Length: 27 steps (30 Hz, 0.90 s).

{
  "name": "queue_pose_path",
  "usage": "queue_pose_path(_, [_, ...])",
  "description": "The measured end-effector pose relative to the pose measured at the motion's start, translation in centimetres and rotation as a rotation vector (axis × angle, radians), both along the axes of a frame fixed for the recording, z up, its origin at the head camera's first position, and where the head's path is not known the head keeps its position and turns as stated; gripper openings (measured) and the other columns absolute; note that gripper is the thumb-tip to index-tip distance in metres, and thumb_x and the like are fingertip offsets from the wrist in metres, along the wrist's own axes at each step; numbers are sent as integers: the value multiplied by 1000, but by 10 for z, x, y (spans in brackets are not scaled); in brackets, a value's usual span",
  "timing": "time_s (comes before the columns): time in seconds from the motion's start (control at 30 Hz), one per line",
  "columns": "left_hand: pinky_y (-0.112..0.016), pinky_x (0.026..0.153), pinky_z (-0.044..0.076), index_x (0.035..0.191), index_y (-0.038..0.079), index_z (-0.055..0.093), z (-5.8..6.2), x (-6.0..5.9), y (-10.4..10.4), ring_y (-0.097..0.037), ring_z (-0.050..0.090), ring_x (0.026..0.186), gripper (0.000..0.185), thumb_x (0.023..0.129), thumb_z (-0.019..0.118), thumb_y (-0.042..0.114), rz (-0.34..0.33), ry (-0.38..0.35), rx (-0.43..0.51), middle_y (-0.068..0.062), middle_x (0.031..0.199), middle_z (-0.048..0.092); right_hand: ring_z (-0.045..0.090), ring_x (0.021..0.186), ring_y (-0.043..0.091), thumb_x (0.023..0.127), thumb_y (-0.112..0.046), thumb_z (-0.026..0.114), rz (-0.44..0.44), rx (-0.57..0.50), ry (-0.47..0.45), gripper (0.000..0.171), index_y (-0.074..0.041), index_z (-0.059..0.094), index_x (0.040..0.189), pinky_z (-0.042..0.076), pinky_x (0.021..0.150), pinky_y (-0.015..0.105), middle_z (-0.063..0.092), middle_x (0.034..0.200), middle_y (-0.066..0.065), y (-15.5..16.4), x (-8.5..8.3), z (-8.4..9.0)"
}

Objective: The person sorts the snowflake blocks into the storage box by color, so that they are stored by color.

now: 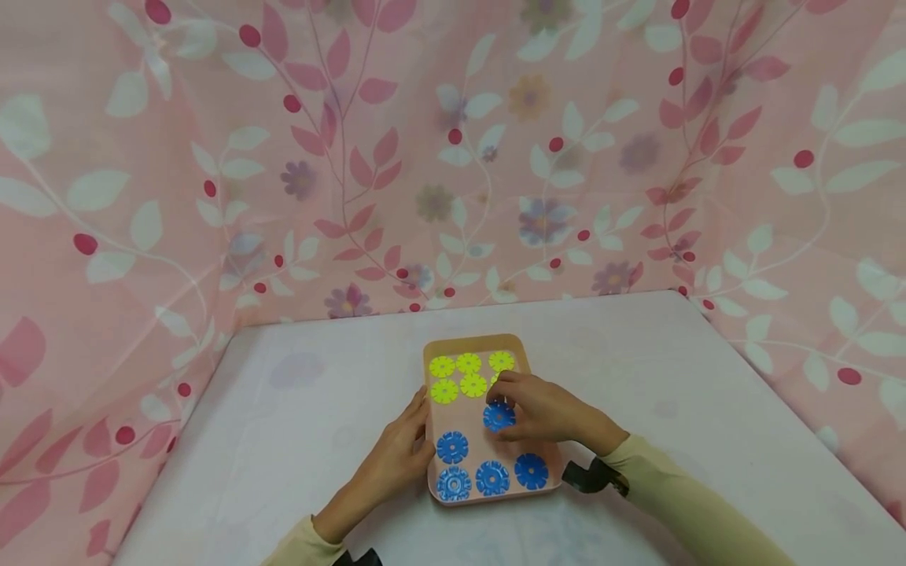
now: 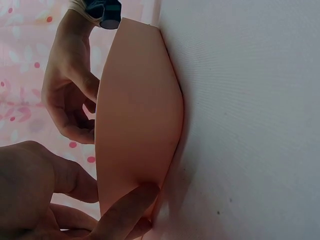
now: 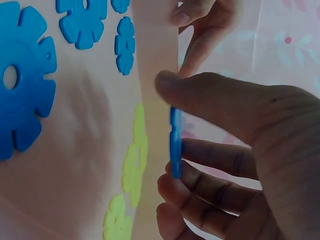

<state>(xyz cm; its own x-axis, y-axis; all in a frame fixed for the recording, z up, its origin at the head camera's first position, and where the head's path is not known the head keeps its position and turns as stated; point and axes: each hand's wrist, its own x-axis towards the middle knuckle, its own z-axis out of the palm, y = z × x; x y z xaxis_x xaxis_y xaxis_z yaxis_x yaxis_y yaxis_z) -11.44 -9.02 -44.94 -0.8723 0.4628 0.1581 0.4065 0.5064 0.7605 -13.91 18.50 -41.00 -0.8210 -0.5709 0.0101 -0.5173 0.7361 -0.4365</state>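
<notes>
My right hand [image 1: 541, 405] pinches a blue notched disc [image 1: 499, 417] between thumb and fingers over the middle of a shallow peach tray [image 1: 463, 419]. The right wrist view shows this disc edge-on, above the tray floor. At the tray's left side, my left hand [image 1: 396, 452] grips the wall [image 2: 135, 100], with fingers against its outer face and the thumb at the rim. Several yellow notched discs [image 1: 443, 391] lie in rows at the far end, one partly behind my right hand. Blue discs [image 1: 491, 478] lie along the near end, with another blue disc [image 1: 452, 447] just above the left one.
The tray stands on a table under a white cloth [image 1: 318, 409]. Pink floral fabric [image 1: 453, 157] hangs behind and on both sides. Dark wrist devices [image 1: 594, 476] sit at both sleeves.
</notes>
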Motion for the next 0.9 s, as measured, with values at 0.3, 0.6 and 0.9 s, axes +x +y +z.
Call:
queue_pose_path(0.3, [-47, 107, 41, 159, -5, 34, 0, 2, -1, -38, 33, 148, 69, 98, 65, 0, 7, -5, -8, -25, 167, 21, 60, 96, 13, 81, -31, 91, 33, 38, -16, 46, -13, 72, 119, 56, 84, 31, 63, 111, -4, -9, -3, -3])
queue_pose_path(0.6, [-46, 107, 42, 160, -4, 31, 2, 1, -1, -37, 35, 147, 69, 100, 64, 3, -23, -6, -27, -25, 168, 19, 59, 91, 13, 81, -24, 92, 87, 19, -4, 46, -8, 72, 120, 55, 80, 26, 63, 109, -3, -11, -13, -8])
queue_pose_path(0.9, [-46, 106, 44, 160, -4, 32, 2, 1, 0, -38, 40, 145, 69, 100, 64, 2, -21, -5, -11, -26, 167, 20, 59, 94, 11, 80, -23, 93, 152, 31, -48, 47, -11, 72, 120, 54, 87, 27, 66, 114, -3, -13, -21, -13])
